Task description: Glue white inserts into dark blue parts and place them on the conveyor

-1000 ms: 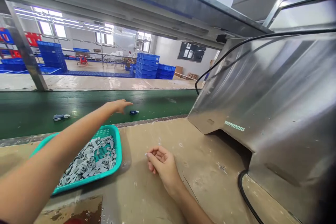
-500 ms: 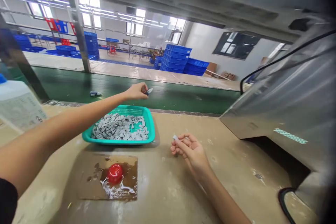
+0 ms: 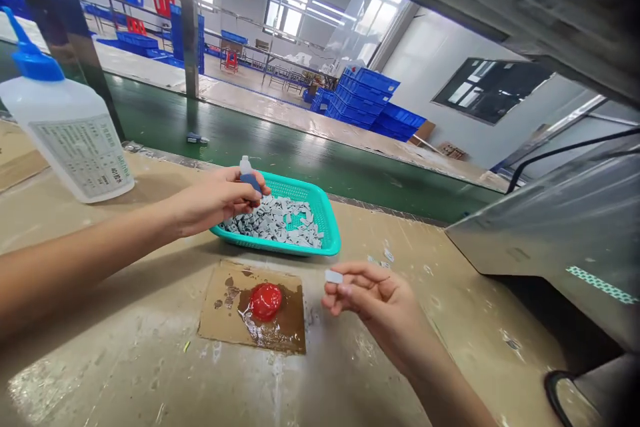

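My left hand (image 3: pixel 225 197) is closed around a small blue piece with a whitish tip (image 3: pixel 249 177), held upright over the left rim of the green basket (image 3: pixel 330 230). Inside the basket lie many small grey-white flat pieces (image 3: pixel 280 217). Between thumb and fingers of my right hand (image 3: pixel 373 293) is a similar small grey-white piece (image 3: pixel 333 277), held above the table right of a cardboard sheet (image 3: pixel 215 320). On that sheet sits a wet, glossy red round thing (image 3: pixel 265 301), with shiny liquid pooled and soaked in around it.
A large white bottle with a blue nozzle (image 3: pixel 75 133) stands at the left. Behind the basket runs a green conveyor belt (image 3: pixel 300 160), carrying another small blue piece (image 3: pixel 197 138). Several small scraps (image 3: pixel 389 255) lie on the table. A metal machine housing (image 3: pixel 550 227) is at the right.
My left hand has come back from over the belt toward me, bringing the blue piece above the basket's left side. My right hand still pinches its grey-white piece. The view has tilted and shifted.
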Demonstrator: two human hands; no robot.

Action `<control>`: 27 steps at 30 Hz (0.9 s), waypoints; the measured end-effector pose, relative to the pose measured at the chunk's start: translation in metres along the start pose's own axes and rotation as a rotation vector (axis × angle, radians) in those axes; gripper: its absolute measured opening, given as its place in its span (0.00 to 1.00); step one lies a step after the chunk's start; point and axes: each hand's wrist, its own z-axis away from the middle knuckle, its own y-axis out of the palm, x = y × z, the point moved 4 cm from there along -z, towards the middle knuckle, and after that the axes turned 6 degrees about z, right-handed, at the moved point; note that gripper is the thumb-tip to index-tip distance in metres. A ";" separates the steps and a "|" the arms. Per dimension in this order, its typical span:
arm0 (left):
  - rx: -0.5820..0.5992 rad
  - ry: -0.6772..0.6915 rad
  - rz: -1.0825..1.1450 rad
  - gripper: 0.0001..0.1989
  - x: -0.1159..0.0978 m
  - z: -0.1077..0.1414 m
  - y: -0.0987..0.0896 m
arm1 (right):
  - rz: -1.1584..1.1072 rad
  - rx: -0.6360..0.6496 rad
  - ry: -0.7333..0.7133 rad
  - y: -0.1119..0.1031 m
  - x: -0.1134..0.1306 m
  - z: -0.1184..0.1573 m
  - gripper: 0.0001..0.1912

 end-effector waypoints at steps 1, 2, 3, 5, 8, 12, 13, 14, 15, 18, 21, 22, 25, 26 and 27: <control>0.056 0.005 -0.063 0.07 -0.002 0.005 0.007 | 0.039 0.033 -0.025 0.010 0.006 0.001 0.08; 0.130 0.002 -0.139 0.08 -0.003 0.010 0.015 | 0.092 0.057 -0.064 0.020 0.013 0.000 0.07; 0.207 -0.014 -0.213 0.09 -0.003 0.016 0.023 | 0.157 0.068 -0.119 0.028 0.021 0.000 0.06; 0.310 -0.061 -0.294 0.12 -0.002 0.028 0.034 | 0.301 0.052 -0.269 0.041 0.038 -0.003 0.05; 0.281 -0.070 -0.245 0.12 -0.001 0.034 0.037 | 0.546 -0.027 -0.511 0.051 0.056 -0.005 0.08; 0.292 -0.036 -0.183 0.11 0.001 0.032 0.034 | 0.890 -0.164 -0.755 0.054 0.064 0.000 0.10; 0.312 -0.042 -0.180 0.11 0.002 0.031 0.035 | 0.954 -0.195 -0.825 0.054 0.065 0.002 0.11; 0.326 -0.046 -0.192 0.11 0.003 0.031 0.036 | 1.004 -0.216 -0.894 0.055 0.066 0.005 0.11; 0.330 -0.042 -0.223 0.11 0.003 0.031 0.036 | 1.036 -0.223 -0.953 0.055 0.067 0.008 0.12; 0.312 -0.004 -0.349 0.12 0.003 0.033 0.038 | 1.031 -0.163 -1.015 0.056 0.066 0.011 0.12; 0.312 -0.044 -0.373 0.12 0.006 0.035 0.038 | 1.013 -0.125 -0.999 0.055 0.063 0.011 0.13; 0.317 -0.062 -0.369 0.12 0.008 0.036 0.039 | 1.016 -0.125 -0.999 0.055 0.061 0.012 0.13; 0.329 -0.047 -0.388 0.12 0.012 0.036 0.039 | 1.011 -0.110 -0.975 0.054 0.056 0.012 0.13; 0.335 -0.032 -0.403 0.12 0.013 0.035 0.040 | 1.001 -0.097 -0.950 0.054 0.055 0.011 0.13; 0.342 -0.020 -0.417 0.11 0.014 0.035 0.041 | 0.985 -0.082 -0.921 0.053 0.055 0.011 0.13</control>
